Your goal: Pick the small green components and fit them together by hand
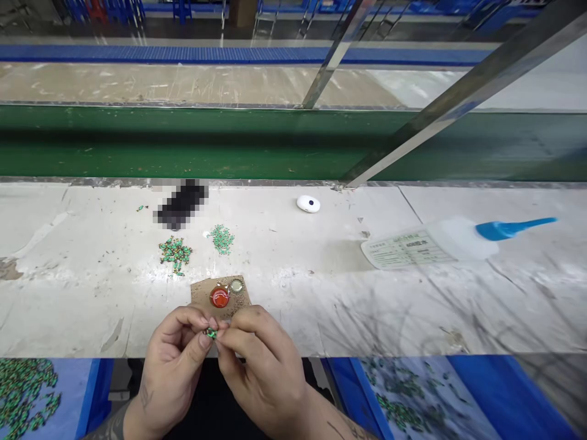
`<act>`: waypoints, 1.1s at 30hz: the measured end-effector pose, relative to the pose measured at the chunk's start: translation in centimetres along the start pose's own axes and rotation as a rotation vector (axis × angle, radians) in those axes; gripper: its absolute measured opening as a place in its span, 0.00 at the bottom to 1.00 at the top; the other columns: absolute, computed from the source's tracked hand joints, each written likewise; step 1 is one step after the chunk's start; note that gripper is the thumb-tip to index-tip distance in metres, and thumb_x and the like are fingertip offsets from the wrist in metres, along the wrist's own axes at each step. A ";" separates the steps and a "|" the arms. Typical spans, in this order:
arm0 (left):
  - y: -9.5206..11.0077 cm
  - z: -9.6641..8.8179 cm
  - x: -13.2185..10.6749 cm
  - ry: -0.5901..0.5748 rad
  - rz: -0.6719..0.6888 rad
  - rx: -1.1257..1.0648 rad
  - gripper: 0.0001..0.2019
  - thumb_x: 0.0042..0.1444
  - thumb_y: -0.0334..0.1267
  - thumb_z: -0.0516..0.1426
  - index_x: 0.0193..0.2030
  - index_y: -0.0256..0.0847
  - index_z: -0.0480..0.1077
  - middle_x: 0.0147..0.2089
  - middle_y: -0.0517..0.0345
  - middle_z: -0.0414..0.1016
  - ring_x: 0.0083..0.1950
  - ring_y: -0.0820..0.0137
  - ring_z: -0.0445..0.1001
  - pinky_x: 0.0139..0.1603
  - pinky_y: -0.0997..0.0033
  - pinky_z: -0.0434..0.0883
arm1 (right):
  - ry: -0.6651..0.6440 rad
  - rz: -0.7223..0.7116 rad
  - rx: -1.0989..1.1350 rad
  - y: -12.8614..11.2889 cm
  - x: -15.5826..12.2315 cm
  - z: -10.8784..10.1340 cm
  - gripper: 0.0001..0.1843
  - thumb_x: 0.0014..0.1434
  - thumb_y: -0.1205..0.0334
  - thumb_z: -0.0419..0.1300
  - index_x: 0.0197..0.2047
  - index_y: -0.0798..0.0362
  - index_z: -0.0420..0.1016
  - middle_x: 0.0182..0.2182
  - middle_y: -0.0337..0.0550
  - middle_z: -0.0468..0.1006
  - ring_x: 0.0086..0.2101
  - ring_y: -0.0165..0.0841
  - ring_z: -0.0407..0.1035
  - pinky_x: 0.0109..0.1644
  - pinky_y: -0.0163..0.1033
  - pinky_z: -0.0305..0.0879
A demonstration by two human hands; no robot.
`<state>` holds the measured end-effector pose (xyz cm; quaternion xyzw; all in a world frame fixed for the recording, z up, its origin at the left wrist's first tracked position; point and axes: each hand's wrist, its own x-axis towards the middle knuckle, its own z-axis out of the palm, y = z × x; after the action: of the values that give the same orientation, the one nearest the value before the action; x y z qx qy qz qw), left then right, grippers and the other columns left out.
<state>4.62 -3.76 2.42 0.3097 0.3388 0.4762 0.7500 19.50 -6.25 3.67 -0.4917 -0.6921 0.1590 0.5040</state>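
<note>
My left hand [177,360] and my right hand [259,366] meet at the near edge of the white worktop [321,293]. Together they pinch a tiny green part [211,332] between thumbs and fingertips. Just beyond the fingers lies a brown card [199,292] carrying a red round cap [219,297] and a small clear round lid [236,285]. Two small heaps of green parts [175,252] [222,238] lie farther back on the worktop.
A white oval device [308,203] and a blurred dark object [182,204] sit near the back edge. A printed paper slip [403,249] and a squeeze bottle with a blue nozzle [504,230] lie to the right. Blue bins of green parts [27,391] [403,403] stand below; a green conveyor belt [229,143] runs behind.
</note>
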 end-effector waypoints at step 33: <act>2.0 -10.2 3.0 0.417 0.206 0.981 0.10 0.59 0.46 0.62 0.42 0.43 0.77 0.45 0.52 0.81 0.51 0.59 0.78 0.55 0.60 0.74 | 0.158 0.566 -0.797 13.2 -3.1 -8.4 0.14 0.65 0.59 0.53 0.46 0.57 0.75 0.44 0.61 0.77 0.39 0.46 0.73 0.39 0.49 0.68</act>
<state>-3.61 1.15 -2.53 0.5538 0.6309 0.3845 0.3838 33.57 -5.02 -3.77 -0.8256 -0.4978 -0.0253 0.2647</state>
